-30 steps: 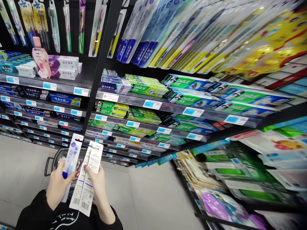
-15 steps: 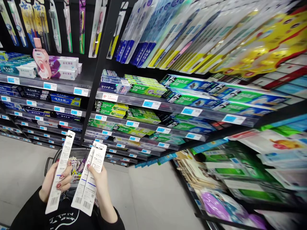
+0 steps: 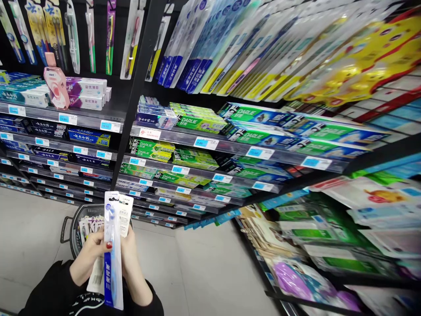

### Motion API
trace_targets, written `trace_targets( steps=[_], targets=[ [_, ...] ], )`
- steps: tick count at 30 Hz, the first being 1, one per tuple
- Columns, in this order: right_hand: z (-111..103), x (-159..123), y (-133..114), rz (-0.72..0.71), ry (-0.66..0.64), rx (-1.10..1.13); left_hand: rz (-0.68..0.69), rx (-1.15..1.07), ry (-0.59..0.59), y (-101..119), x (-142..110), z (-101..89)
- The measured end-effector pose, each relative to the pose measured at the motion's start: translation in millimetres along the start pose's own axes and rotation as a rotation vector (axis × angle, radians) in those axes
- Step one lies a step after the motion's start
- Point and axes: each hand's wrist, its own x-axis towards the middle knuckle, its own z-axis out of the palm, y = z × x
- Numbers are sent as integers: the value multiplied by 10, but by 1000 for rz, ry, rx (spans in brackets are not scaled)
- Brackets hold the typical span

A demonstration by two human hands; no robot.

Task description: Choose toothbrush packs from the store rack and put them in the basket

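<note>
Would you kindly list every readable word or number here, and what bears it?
"DARLIE 好来": green toothpaste boxes
"益优薄荷": purple-and-white boxes
"云南白药": blue box
"Colgate": red box
"三笑": held toothbrush pack
Price tags and other packaging: too small or blurred to read reliably.

Black tiered shelving (image 3: 141,61) is bordering a smooth grey floor (image 3: 204,263), blue-and-white rectangular labels (image 3: 206,143) lining the shelving's front edges.

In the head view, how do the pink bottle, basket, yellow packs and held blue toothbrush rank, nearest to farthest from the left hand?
1. Blue toothbrush: under the left hand's thumb.
2. Basket: just beyond the hand.
3. Pink bottle: upper left, on a shelf.
4. Yellow packs: upper right, hanging.
</note>
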Motion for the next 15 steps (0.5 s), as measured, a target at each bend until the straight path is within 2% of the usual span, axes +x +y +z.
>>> trace_targets(
  steps=[5,9,12,15],
  targets=[
    [43,-34,49,35,-76,4,34,84,9,-67,35,-61],
    [16,-135,2,63,-131,112,45,244,30,-138,59,-159],
    [15,-203,-33,-30,-206,118,23,279,43,-164,76,-206],
    [22,-206,-34,-98,-192,57,71,352,44,-153,65,-204]
  ],
)
